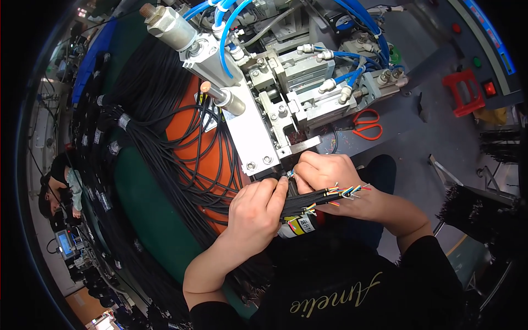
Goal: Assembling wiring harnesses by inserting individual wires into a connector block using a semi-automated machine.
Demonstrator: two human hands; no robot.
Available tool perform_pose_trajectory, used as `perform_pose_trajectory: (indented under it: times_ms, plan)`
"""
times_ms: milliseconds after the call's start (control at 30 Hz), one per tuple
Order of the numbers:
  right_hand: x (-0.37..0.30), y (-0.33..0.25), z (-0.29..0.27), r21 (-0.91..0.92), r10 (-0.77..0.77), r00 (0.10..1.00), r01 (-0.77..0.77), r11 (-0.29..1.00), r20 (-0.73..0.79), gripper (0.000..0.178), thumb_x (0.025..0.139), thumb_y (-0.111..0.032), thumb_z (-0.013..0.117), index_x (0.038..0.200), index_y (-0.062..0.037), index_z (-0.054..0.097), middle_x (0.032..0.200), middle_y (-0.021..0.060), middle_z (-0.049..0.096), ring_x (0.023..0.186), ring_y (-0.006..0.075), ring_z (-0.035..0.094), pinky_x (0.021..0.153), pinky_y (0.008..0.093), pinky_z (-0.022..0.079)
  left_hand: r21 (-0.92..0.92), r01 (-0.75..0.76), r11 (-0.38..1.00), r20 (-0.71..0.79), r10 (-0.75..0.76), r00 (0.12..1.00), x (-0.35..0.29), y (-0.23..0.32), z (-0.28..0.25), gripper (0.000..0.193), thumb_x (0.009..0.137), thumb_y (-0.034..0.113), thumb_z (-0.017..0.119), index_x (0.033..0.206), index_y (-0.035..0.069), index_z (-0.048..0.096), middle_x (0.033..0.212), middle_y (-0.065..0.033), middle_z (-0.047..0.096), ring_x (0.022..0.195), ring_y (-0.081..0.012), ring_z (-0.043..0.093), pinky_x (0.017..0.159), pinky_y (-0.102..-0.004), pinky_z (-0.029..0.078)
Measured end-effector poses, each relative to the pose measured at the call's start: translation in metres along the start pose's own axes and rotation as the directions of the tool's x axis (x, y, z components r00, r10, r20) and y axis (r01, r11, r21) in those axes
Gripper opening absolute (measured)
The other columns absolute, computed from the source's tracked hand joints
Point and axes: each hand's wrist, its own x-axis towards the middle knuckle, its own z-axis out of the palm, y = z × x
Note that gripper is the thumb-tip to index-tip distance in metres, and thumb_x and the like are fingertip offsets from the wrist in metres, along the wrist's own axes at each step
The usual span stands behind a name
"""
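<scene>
My left hand (256, 212) is closed, its thumb and forefinger pinching the end of a black cable just below the machine's front edge. Facing it, my right hand (330, 173) is closed too, its fingertips on the small coloured wires (291, 174) at that cable's end. A bunch of black cables (308, 201) runs from under my left hand across my right wrist. Their stripped ends show red, yellow, blue and white wires (346, 192). Just beyond my hands stands a metal machine (250, 129) with pneumatic cylinders and blue air hoses (379, 33).
Many black cables (159, 137) spread over an orange surface (181, 129) and green table (143, 203) on the left. Red-handled scissors (367, 132) lie right of the machine. A control box (500, 82) with a lit red switch stands far right. Another person (60, 184) sits far left.
</scene>
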Motion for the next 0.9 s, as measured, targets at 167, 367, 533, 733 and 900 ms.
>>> perform_pose_trajectory:
  times_ms: [167, 367, 533, 733, 900]
  plan:
    - [-0.003, 0.0, 0.003, -0.015, 0.0, 1.0, 0.0, 1.0, -0.021, 0.008, 0.08, -0.007, 0.063, 0.084, -0.0006, 0.06, 0.076, 0.0097, 0.054, 0.059, 0.0263, 0.06, 0.049, 0.0368, 0.047, 0.027, -0.027, 0.999, -0.01, 0.028, 1.0, 0.0, -0.001, 0.001, 0.044, 0.073, 0.005, 0.06, 0.116, -0.004, 0.062, 0.091, -0.0093, 0.055, 0.078, -0.023, 0.058, 0.066, -0.0334, 0.048]
    - [0.0, -0.002, -0.001, -0.112, -0.02, 1.0, 0.023, 0.993, 0.022, 0.008, 0.079, -0.008, 0.064, 0.082, -0.0013, 0.061, 0.075, 0.009, 0.054, 0.058, 0.026, 0.06, 0.049, 0.0363, 0.047, 0.103, -0.098, 0.99, 0.052, 0.093, 0.994, 0.005, 0.002, -0.002, 0.042, 0.076, 0.006, 0.059, 0.116, -0.004, 0.062, 0.085, -0.0073, 0.051, 0.072, -0.0206, 0.054, 0.062, -0.0323, 0.047]
    - [0.01, -0.001, -0.016, -0.169, -0.097, 0.981, 0.125, 0.978, 0.165, 0.007, 0.079, -0.009, 0.065, 0.081, -0.0022, 0.062, 0.074, 0.0085, 0.054, 0.057, 0.0256, 0.06, 0.047, 0.0368, 0.047, 0.13, -0.07, 0.989, 0.072, 0.061, 0.996, 0.009, 0.004, -0.004, 0.041, 0.076, 0.007, 0.058, 0.115, -0.004, 0.062, 0.085, -0.0068, 0.052, 0.072, -0.0202, 0.054, 0.062, -0.0318, 0.047]
    - [-0.001, 0.005, -0.003, -0.088, 0.021, 0.994, -0.012, 0.996, 0.106, 0.008, 0.081, -0.01, 0.064, 0.082, -0.0024, 0.063, 0.076, 0.0089, 0.057, 0.058, 0.0263, 0.062, 0.047, 0.0374, 0.047, 0.161, -0.061, 0.985, 0.088, 0.048, 0.995, 0.01, 0.003, -0.002, 0.04, 0.077, 0.008, 0.058, 0.115, -0.003, 0.063, 0.086, -0.0066, 0.051, 0.073, -0.0204, 0.055, 0.063, -0.0321, 0.047]
    - [-0.001, 0.004, 0.005, -0.008, -0.003, 0.994, 0.002, 1.0, -0.106, 0.008, 0.08, -0.007, 0.067, 0.083, -0.0016, 0.062, 0.078, 0.009, 0.062, 0.057, 0.0265, 0.062, 0.048, 0.0362, 0.048, 0.144, -0.033, 0.989, 0.066, 0.023, 0.998, 0.007, 0.003, -0.002, 0.04, 0.077, 0.009, 0.058, 0.115, -0.002, 0.063, 0.085, -0.0067, 0.051, 0.074, -0.0213, 0.055, 0.066, -0.0334, 0.046]
